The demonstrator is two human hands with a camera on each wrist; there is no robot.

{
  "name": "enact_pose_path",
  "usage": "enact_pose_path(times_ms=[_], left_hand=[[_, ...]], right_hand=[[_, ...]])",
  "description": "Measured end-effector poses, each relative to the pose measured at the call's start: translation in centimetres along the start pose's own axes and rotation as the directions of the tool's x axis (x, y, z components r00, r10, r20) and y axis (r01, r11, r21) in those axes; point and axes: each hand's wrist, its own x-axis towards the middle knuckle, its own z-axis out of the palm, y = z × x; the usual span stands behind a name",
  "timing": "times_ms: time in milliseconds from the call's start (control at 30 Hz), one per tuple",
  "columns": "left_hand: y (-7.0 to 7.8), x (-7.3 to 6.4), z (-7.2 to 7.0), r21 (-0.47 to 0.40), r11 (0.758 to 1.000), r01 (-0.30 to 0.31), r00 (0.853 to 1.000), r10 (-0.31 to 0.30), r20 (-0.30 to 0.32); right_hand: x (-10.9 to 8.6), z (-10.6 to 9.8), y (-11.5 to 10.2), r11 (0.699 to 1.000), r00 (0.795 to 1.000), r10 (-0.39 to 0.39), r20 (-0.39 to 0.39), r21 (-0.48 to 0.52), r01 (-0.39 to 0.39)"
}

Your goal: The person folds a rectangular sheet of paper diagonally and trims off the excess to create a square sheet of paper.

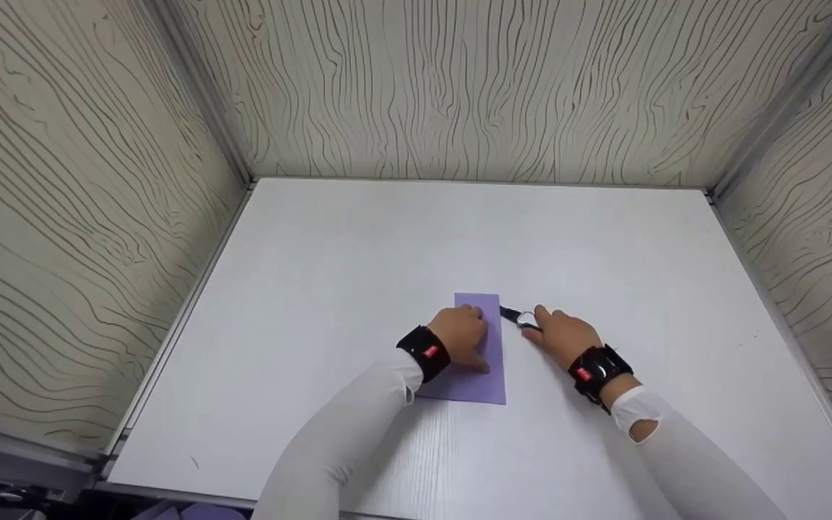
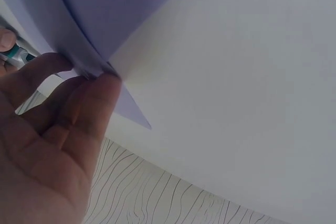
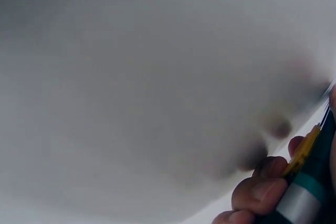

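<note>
A sheet of purple paper lies on the white table, and its folded layers show in the left wrist view. My left hand rests on this paper with thumb and fingers spread apart, fingertips pressing on it. In the left wrist view, the fingertips meet the paper where one layer curves up. My right hand grips a utility knife just right of the paper, its dark front end at the paper's right edge. The knife's dark green handle carries a silver band and a yellow slider.
The white table is bounded by wood-grain panels at the back and on both sides. Below its front left edge, purple pieces and dark items show.
</note>
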Motion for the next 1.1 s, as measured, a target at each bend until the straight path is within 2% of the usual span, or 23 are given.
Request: enact_pose_path(times_ms=[267, 433, 733, 967, 1100], left_hand=[[-0.1, 0.0, -0.3, 0.019, 1.000, -0.010, 1.000, 0.010, 0.002], [0.0, 0.1, -0.2, 0.016, 1.000, -0.012, 1.000, 0.012, -0.003], [-0.1, 0.1, -0.2, 0.016, 1.000, -0.011, 1.000, 0.011, 0.007], [-0.1, 0.3, -0.1, 0.021, 1.000, -0.013, 1.000, 0.013, 0.007], [-0.1, 0.2, -0.2, 0.021, 1.000, -0.010, 1.000, 0.009, 0.012]], right_hand=[[0.4, -0.3, -0.5, 0.999, 1.000, -0.003, 0.005, 0.033, 0.003], [0.3, -0.4, -0.1, 0.999, 1.000, 0.026, 0.010, 0.026, -0.027], [0.8, -0.4, -0.4, 0.999, 1.000, 0.023, 0.014, 0.041, -0.023], [0.9, -0.3, -0.2, 1.000, 1.000, 0.022, 0.003, 0.014, -0.022], [1.3, -0.3, -0.4, 0.999, 1.000, 0.020, 0.010, 0.039, -0.021]])
